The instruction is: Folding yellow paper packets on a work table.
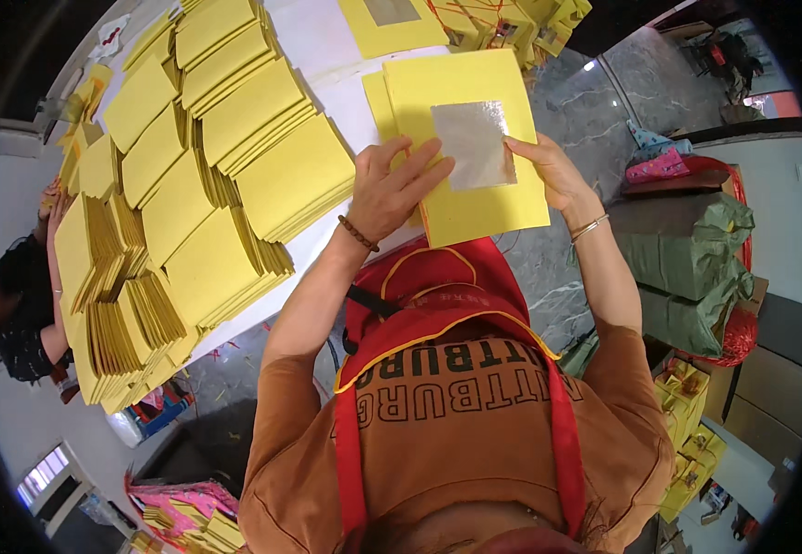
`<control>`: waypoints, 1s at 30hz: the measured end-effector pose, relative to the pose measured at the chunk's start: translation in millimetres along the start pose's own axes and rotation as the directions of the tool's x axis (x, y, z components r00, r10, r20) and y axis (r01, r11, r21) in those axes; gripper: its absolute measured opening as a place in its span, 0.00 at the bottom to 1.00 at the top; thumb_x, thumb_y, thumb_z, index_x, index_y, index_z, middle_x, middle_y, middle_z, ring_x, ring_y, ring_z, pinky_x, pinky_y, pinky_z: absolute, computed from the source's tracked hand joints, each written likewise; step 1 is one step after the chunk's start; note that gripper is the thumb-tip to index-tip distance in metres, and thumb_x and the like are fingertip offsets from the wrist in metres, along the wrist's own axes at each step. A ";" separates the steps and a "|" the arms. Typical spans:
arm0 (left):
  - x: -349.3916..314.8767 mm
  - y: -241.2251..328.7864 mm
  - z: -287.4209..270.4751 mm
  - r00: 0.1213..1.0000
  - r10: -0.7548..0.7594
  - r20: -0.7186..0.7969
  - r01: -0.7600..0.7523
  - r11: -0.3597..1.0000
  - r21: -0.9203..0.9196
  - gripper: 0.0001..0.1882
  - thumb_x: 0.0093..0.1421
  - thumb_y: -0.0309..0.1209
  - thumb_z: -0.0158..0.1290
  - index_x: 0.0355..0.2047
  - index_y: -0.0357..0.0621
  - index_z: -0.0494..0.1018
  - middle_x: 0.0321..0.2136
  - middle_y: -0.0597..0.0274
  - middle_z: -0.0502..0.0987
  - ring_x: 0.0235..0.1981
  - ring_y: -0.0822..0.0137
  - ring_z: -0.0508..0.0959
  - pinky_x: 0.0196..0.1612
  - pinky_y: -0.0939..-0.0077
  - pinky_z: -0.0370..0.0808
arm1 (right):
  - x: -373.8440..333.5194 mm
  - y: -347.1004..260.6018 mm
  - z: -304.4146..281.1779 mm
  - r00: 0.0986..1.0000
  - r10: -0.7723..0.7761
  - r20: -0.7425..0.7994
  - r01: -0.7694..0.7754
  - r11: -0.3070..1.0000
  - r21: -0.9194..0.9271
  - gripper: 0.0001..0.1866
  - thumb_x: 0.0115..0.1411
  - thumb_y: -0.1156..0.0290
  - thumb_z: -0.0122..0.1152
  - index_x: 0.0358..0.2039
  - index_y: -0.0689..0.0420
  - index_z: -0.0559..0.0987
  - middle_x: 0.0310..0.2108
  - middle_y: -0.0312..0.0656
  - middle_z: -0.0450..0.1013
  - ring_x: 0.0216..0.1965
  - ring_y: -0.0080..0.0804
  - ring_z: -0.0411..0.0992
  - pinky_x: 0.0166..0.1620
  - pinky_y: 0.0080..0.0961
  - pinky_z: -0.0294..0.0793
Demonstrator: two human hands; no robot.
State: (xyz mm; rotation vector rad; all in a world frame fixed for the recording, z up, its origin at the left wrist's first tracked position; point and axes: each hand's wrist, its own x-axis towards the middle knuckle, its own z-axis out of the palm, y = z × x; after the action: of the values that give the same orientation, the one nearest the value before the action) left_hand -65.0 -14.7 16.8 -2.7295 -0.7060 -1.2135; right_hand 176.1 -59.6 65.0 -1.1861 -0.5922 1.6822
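Over the near edge of the table I have a small stack of yellow paper sheets (486, 78) with a silver foil square (471, 146) on its top sheet. My right hand (560, 174) grips the right edge, thumb on top by the foil and the other fingers hidden underneath. My left hand (394, 189) rests on the left side, its fingers apart and lying over the paper next to the foil. Another yellow sheet (378, 103) juts out behind the stack on the left.
Bundles of folded yellow paper (295, 175) cover the table's left side. A foil-marked yellow sheet (378, 35) lies farther back, near red-tied yellow packets (484, 23). Green wrapped bales (682, 245) stand at right. Another person's arm (53, 277) reaches in at far left.
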 end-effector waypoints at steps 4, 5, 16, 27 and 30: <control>-13.1 0.8 8.5 0.996 -0.085 0.033 0.089 0.982 -0.165 0.20 0.43 0.27 0.54 0.40 0.56 0.73 0.43 0.71 0.72 0.39 0.65 0.69 0.39 0.69 0.63 | -2.1 16.4 -30.2 0.999 -0.038 -0.038 0.040 0.998 0.058 0.20 0.59 0.72 0.49 0.52 0.61 0.63 0.42 0.41 0.70 0.39 0.25 0.72 0.40 0.20 0.73; -15.1 0.8 8.4 0.994 -0.108 0.034 0.113 0.970 -0.214 0.20 0.43 0.26 0.54 0.40 0.53 0.73 0.41 0.71 0.73 0.38 0.65 0.69 0.39 0.70 0.63 | -1.5 21.9 -42.2 0.996 -0.088 -0.034 0.091 0.992 0.087 0.20 0.60 0.73 0.47 0.53 0.60 0.62 0.44 0.41 0.69 0.40 0.25 0.71 0.42 0.19 0.72; -18.9 9.7 -13.9 0.933 -0.242 0.267 0.335 0.854 -0.399 0.16 0.42 0.26 0.55 0.36 0.44 0.74 0.35 0.65 0.75 0.33 0.61 0.71 0.38 0.69 0.66 | -28.0 34.6 -30.4 0.805 -0.428 0.410 0.546 0.266 -0.795 0.10 0.53 0.78 0.54 0.37 0.61 0.75 0.40 0.43 0.72 0.48 0.41 0.67 0.49 0.32 0.65; -6.6 13.4 1.5 0.545 -0.723 0.424 0.829 0.390 -0.400 0.06 0.55 0.26 0.51 0.30 0.35 0.69 0.18 0.50 0.68 0.17 0.57 0.67 0.21 0.69 0.64 | -5.8 47.9 -12.2 0.898 -0.428 -0.097 0.251 0.682 -0.687 0.11 0.57 0.68 0.54 0.35 0.62 0.74 0.19 0.35 0.67 0.21 0.14 0.61 0.24 0.16 0.60; -10.5 10.3 6.0 0.423 -0.749 0.510 0.896 0.260 -0.360 0.07 0.55 0.26 0.51 0.32 0.36 0.69 0.14 0.55 0.66 0.14 0.67 0.63 0.19 0.74 0.62 | 4.5 55.0 -14.4 0.890 -0.425 -0.162 0.249 0.752 -0.610 0.12 0.56 0.69 0.56 0.37 0.62 0.72 0.18 0.34 0.67 0.20 0.15 0.61 0.23 0.16 0.59</control>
State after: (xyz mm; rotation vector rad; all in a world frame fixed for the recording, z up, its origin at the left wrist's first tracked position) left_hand -62.5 -26.4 6.4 -3.0004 -2.4960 -1.3919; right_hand 165.4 -80.7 13.2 -1.6022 -1.1086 0.9991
